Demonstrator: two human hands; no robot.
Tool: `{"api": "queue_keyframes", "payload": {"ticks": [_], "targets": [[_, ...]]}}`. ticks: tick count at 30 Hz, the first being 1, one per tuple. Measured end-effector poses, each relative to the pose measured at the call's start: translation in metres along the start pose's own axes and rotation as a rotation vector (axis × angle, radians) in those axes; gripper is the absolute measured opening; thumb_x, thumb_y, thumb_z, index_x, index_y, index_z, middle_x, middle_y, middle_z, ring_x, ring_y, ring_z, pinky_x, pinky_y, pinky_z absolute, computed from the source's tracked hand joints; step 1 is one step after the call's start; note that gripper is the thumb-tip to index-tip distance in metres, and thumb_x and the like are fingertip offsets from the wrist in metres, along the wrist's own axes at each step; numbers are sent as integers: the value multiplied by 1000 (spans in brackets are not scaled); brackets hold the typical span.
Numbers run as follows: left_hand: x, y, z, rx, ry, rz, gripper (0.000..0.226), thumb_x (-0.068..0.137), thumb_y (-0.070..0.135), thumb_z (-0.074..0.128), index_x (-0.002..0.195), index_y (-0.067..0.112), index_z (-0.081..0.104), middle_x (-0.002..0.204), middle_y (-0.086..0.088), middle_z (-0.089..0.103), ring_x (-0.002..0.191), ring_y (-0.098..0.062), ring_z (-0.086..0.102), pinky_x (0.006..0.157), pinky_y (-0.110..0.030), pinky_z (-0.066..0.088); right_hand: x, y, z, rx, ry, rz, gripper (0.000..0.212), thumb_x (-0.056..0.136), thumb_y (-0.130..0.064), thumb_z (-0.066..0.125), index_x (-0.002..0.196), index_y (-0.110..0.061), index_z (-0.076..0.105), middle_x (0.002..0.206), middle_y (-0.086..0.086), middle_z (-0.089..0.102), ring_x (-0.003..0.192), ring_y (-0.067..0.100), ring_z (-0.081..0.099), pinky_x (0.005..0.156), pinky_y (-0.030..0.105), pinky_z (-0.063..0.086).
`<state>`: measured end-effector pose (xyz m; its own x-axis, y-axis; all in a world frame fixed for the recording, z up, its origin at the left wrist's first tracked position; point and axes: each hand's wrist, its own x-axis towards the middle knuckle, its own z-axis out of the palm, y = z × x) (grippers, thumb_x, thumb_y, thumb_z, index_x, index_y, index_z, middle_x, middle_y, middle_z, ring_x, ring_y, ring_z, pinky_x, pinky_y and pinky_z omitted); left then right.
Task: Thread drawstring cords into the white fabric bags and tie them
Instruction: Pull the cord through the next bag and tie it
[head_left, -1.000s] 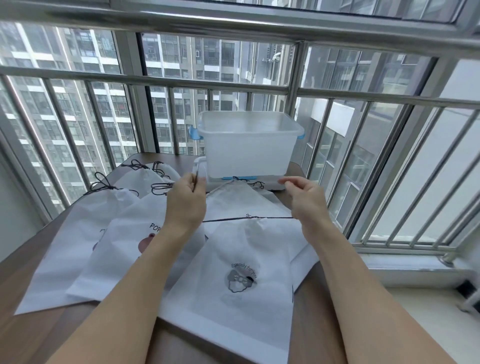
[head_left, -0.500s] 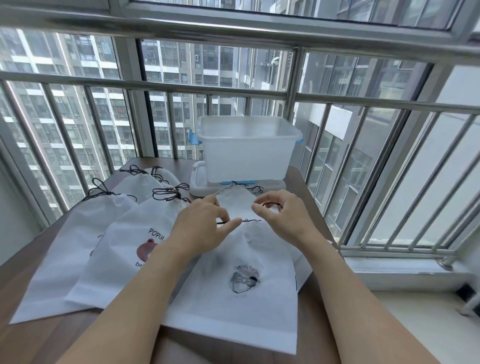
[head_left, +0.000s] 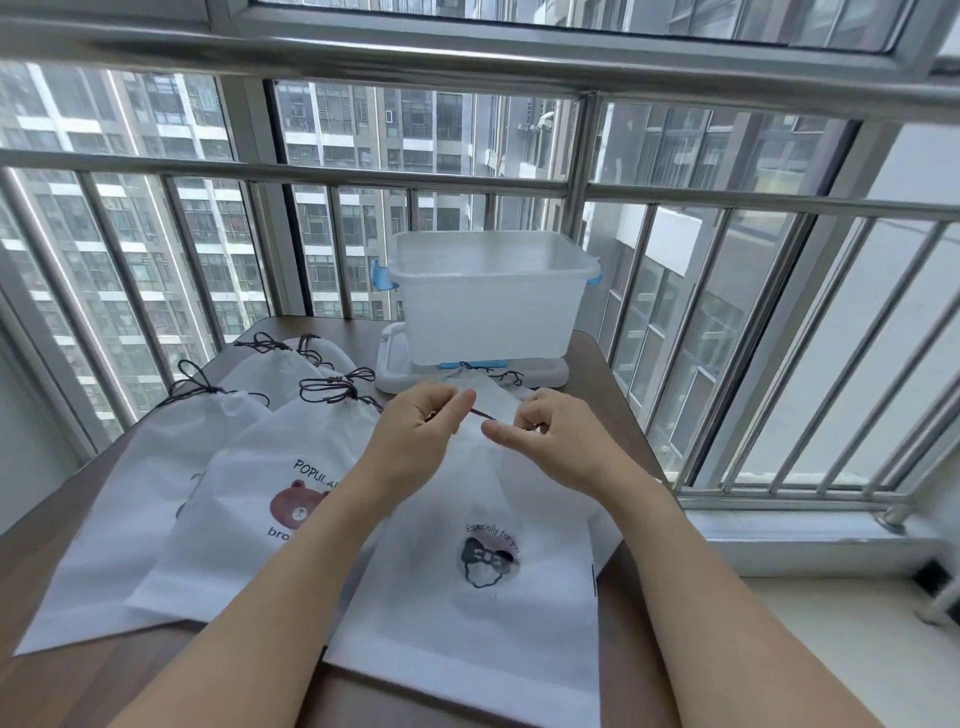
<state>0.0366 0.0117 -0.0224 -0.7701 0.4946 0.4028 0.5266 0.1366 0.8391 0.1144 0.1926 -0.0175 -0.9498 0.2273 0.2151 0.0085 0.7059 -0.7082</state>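
Both hands, left and right, pinch the cord stretched between their fingertips, above the bag; 2 tied bags left.

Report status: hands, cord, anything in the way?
Both hands, left and right, pinch the cord above the bag. Cord untied. Nothing blocking.

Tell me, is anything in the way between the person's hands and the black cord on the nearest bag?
Nothing visible is. The left hand and the right hand both already pinch the black cord at the mouth of the nearest bag. The plastic bin stands behind it, clear of the hands.
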Motion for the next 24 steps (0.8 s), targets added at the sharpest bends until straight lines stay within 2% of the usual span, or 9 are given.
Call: {"api": "queue_keyframes", "payload": {"ticks": [5, 7, 10, 13, 17, 19, 21, 23, 24], "targets": [[-2, 3, 1, -28, -16, 16, 44, 96, 21, 63, 53, 14, 58, 93, 8, 66, 88, -3, 60, 78, -18, 41, 0, 0, -6, 33, -85, -2, 36, 86, -34, 75, 69, -4, 67, 102, -4, 62, 85, 7, 58, 72, 23, 40], [-4, 2, 3, -2, -62, 18, 41, 95, 22, 65, 56, 10, 62, 83, 8, 69, 74, -4, 59, 70, -24, 40, -1, 2, -9, -24, -118, -24, 34, 84, -35, 78, 67, -7, 69, 102, -8, 62, 85, 1, 55, 74, 22, 37], [-8, 3, 6, 81, -165, 22, 40, 95, 30, 65, 61, 10, 58, 56, 11, 54, 52, -3, 43, 55, -18, 32, -3, 4, -10, 8, -185, -46, 42, 79, -50, 80, 62, -15, 64, 89, -7, 62, 71, -1, 52, 71, 21, 38], [-11, 0, 8, 218, -214, 43, 43, 94, 36, 65, 65, 6, 53, 54, 9, 40, 51, -8, 33, 49, -22, 27, -6, 2, -5, 21, -235, -86, 50, 78, -55, 74, 63, -9, 62, 67, 7, 56, 60, 7, 43, 62, 31, 37], [-6, -5, 8, 250, -210, 20, 43, 99, 24, 54, 61, 7, 44, 53, 9, 34, 51, -7, 29, 51, -27, 26, -7, 1, -3, 77, -313, -34, 59, 86, -59, 69, 61, -11, 46, 60, -1, 33, 57, 14, 28, 57, 34, 23], [-5, -7, 7, 277, -217, 18, 42, 100, 23, 53, 62, 7, 47, 52, 10, 36, 50, -7, 31, 52, -28, 28, -3, 3, 0, 50, -254, 2, 68, 90, -65, 60, 68, -2, 46, 61, 3, 31, 56, 17, 27, 55, 37, 24], [-6, -8, 8, 292, -219, 20, 42, 100, 24, 52, 63, 6, 47, 51, 9, 37, 50, -8, 31, 52, -27, 27, 6, 10, 5, -32, -36, 35, 60, 94, -61, 56, 76, -4, 61, 66, 2, 53, 61, 16, 46, 62, 42, 42], [-7, -8, 9, 288, -214, 20, 42, 100, 24, 53, 64, 4, 48, 52, 9, 37, 50, -8, 30, 51, -25, 26, 11, 21, 7, -207, 161, 118, 40, 90, -57, 64, 100, -19, 70, 102, -1, 66, 95, 16, 61, 85, 41, 51], [-7, -8, 10, 288, -207, 20, 42, 100, 25, 53, 64, 4, 49, 52, 9, 37, 50, -7, 31, 50, -24, 27, 11, 25, 6, -312, 175, 180, 44, 87, -56, 67, 114, -21, 68, 116, 0, 62, 110, 20, 57, 91, 41, 50]]}}
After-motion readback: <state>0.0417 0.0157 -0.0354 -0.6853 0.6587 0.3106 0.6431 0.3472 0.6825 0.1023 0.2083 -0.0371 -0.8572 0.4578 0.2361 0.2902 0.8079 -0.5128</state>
